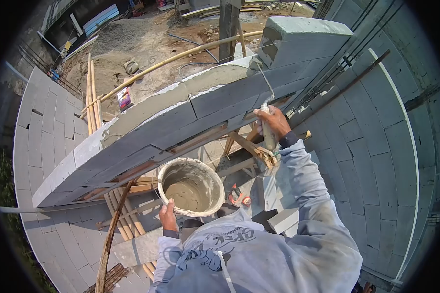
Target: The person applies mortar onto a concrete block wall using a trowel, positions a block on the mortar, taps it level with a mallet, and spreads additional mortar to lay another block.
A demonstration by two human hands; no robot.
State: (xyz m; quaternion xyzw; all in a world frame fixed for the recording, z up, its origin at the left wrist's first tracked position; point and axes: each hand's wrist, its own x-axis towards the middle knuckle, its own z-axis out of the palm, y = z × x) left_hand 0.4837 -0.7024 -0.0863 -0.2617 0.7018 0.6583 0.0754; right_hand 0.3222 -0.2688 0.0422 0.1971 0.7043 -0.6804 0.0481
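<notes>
My right hand is closed round the handle of a trowel. Its mortar-smeared blade is at the wall top, close against the end of a raised grey block. A band of wet mortar runs along the top of the block wall, left of the trowel. Against my body is a bucket, tilted towards me, with grey mortar in the bottom. My left hand grips the bucket low on its left side; some of its fingers are hidden.
Bamboo poles cross behind the wall, near a concrete post. Below me are timber supports, a red tool and a pale block. More block walls rise at the left and right.
</notes>
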